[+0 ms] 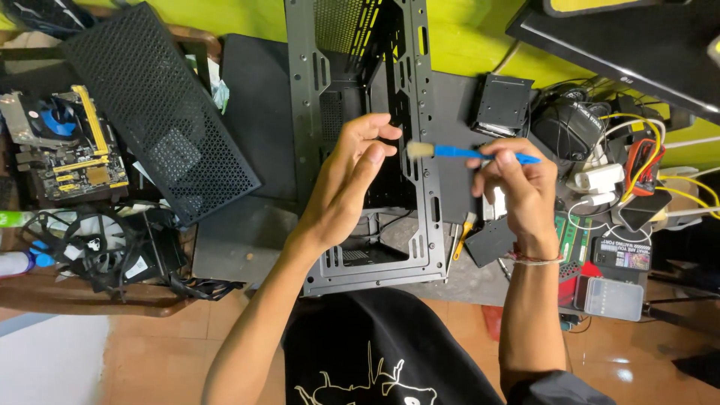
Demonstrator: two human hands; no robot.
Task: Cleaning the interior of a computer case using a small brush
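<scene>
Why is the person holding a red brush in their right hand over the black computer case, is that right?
Not quite. The head view shows the brush is blue, not red. The right hand does hold it over the black computer case.

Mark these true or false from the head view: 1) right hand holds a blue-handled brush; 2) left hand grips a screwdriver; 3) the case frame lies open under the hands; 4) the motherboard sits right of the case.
1) True: the right hand holds the blue-handled brush, bristles toward the left hand.
2) False: the left hand holds nothing, fingers spread by the bristles.
3) True: the black case frame lies open.
4) False: the motherboard sits left, beyond the perforated panel.
</scene>
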